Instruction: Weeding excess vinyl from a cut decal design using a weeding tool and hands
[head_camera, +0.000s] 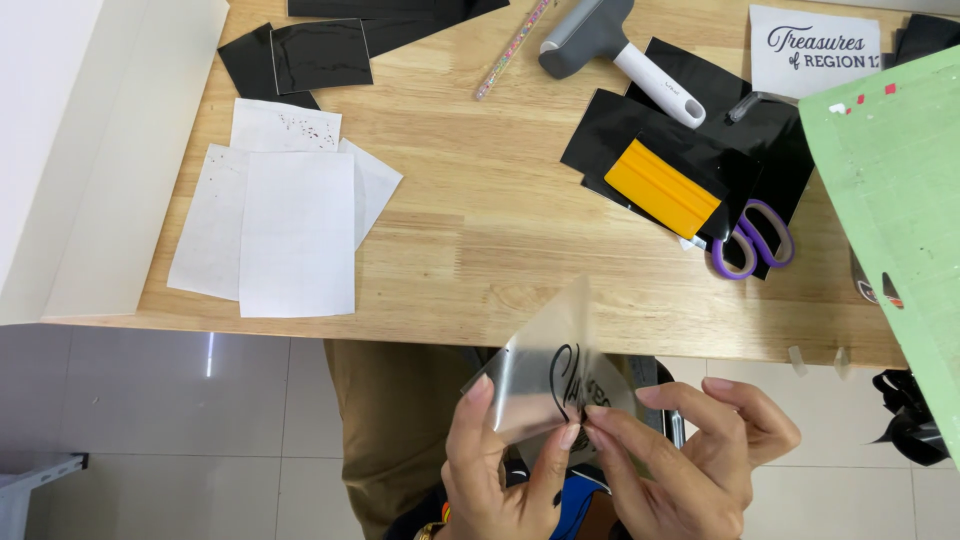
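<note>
Below the table (480, 230) edge, over the person's lap, both hands hold a clear film (545, 365) that carries black script lettering. The left hand (495, 460) pinches the film's lower left part, thumb in front and fingers behind it, so the sheet rises above the fingertips and tilts up toward the table edge. The right hand (690, 450) meets it from the right, its thumb and forefinger pressed together on the film's lower edge, just beside the left thumb; the other fingers curl loosely.

On the table, an orange squeegee (662, 187) lies on black sheets (640, 130) toward the right, with purple scissors (752, 240) just beside it and a grey roller (610, 45) farther back. White papers (285, 215) lie overlapped on the table's left part. A green mat (900, 190) overhangs the table's right end.
</note>
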